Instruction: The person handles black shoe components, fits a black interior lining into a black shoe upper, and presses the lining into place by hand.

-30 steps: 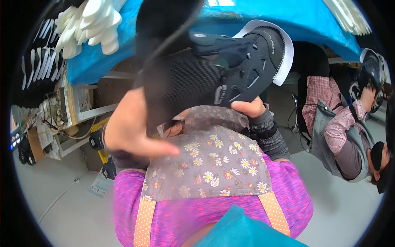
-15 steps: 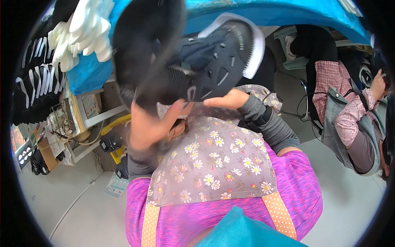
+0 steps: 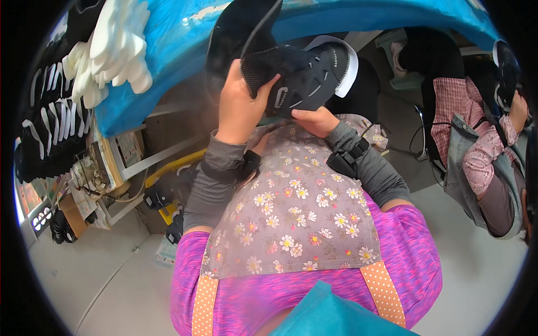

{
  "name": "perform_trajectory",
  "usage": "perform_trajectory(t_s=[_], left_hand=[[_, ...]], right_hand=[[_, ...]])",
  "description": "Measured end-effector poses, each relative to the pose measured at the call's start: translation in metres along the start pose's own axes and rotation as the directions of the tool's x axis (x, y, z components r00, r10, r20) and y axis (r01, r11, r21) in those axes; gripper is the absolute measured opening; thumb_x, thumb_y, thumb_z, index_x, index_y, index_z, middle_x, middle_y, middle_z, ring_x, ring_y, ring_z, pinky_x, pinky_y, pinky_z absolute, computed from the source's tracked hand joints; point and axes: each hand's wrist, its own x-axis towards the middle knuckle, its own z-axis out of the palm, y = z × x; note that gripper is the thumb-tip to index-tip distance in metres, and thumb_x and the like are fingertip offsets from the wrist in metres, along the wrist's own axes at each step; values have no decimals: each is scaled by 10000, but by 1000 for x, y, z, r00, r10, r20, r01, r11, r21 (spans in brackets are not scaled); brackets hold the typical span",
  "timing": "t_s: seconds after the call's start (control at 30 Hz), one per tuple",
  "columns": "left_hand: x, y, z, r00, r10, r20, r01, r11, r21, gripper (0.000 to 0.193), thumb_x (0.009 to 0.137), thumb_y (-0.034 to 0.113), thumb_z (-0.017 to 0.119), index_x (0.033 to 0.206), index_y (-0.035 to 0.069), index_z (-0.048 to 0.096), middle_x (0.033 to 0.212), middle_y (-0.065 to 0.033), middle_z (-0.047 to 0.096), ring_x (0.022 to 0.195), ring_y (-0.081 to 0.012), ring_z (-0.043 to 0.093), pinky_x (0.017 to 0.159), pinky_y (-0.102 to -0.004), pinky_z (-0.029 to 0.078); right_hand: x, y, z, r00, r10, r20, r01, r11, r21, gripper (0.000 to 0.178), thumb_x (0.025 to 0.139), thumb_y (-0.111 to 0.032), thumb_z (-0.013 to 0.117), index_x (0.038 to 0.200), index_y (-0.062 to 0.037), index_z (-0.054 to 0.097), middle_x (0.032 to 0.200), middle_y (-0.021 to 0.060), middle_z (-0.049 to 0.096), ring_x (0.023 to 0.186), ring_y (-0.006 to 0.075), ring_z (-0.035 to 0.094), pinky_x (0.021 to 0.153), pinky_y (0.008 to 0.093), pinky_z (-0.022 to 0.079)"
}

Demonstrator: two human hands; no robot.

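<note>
A black shoe-like piece (image 3: 305, 78) is held up in front of my apron, with its patterned black sole side toward me and a white rim (image 3: 350, 70) curving round its right end. My left hand (image 3: 242, 106) is closed on the black mesh part, its thumb lying across the front. At the lower edge of the sole, my right hand (image 3: 318, 120) grips with the thumb on the near face and the fingers hidden behind. A wide, dark, curved flap (image 3: 238, 39) rises behind the mesh; whether it belongs to the same piece, I cannot tell.
A blue-covered table (image 3: 179, 61) spans the far side. White foam-like shapes (image 3: 120, 47) are piled at the far left, beside rows of black-and-white pieces (image 3: 59, 115). Another person (image 3: 476, 157) sits at the right, holding a similar black piece (image 3: 506, 70).
The black piece has turned and shifted to the right, away from the far left. My left hand, blurred and lower before, now grips the mesh part. My right hand stays at the sole's edge.
</note>
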Motion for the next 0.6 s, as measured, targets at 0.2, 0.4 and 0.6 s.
perform_trajectory(t_s=[0.2,0.4,0.6], left_hand=[[-4,13,-4,980,-194,48,198,976,-92,224,808,167,731,989,45,677,906,-139,685,774,-319,662,667,-362,509],[4,9,0,885,-436,162,449,892,-56,245,835,248,722,912,16,700,816,-142,696,727,-299,677,635,-338,498],[12,-9,-12,802,-545,243,589,790,-171,302,855,262,715,933,-29,691,810,-110,701,692,-172,644,644,-294,489]], right_hand=[[-3,4,-13,999,24,23,-23,999,-33,457,885,-83,655,1309,1,505,1264,69,571,1145,179,531,1004,324,413],[-6,2,-10,997,69,-20,-69,997,-33,454,893,-74,635,1317,10,495,1282,80,558,1148,178,529,1005,321,411],[-6,-1,6,996,85,-6,-85,996,9,443,889,-70,633,1305,9,503,1268,83,559,1138,179,532,993,320,417]])
